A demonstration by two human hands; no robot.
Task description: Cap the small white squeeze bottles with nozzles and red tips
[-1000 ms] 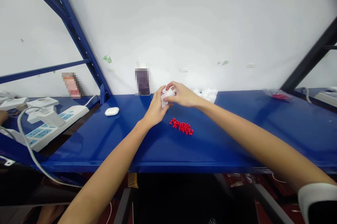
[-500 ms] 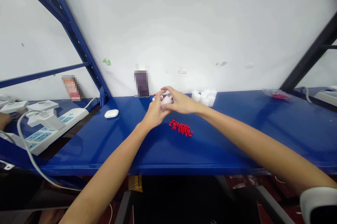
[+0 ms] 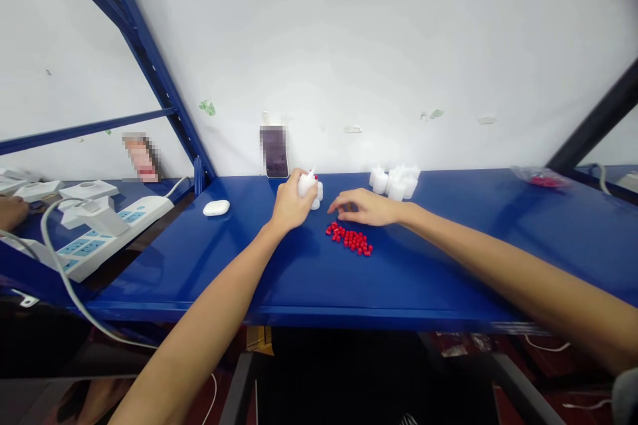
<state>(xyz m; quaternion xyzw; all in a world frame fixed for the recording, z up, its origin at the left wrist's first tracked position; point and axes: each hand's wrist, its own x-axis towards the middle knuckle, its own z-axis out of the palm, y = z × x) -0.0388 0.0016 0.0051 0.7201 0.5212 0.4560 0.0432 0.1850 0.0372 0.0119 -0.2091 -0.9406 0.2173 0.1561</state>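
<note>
My left hand (image 3: 292,202) is closed around a small white squeeze bottle (image 3: 306,184) whose pointed tip sticks upward. Just behind it stand other white bottles (image 3: 319,193), partly hidden by the hand, with a bit of red at the top. Over the far edge of a loose pile of small red caps (image 3: 353,239) hovers my right hand (image 3: 366,207), its fingers slightly bent and apart. Nothing shows in those fingers. A group of white bottles (image 3: 399,182) stands beyond the right hand, near the wall.
A phone (image 3: 276,153) leans on the wall behind the blue table (image 3: 239,285). To the left lie a white earbud case (image 3: 216,208) and a power strip (image 3: 119,229) with a cable. A plastic bag with red pieces (image 3: 542,179) lies at the back right. Another person's hand (image 3: 12,213) shows far left.
My right hand has left the bottle and moved right, to the red caps. The left hand still grips the bottle, now held with its tip upward. The view has shifted slightly.
</note>
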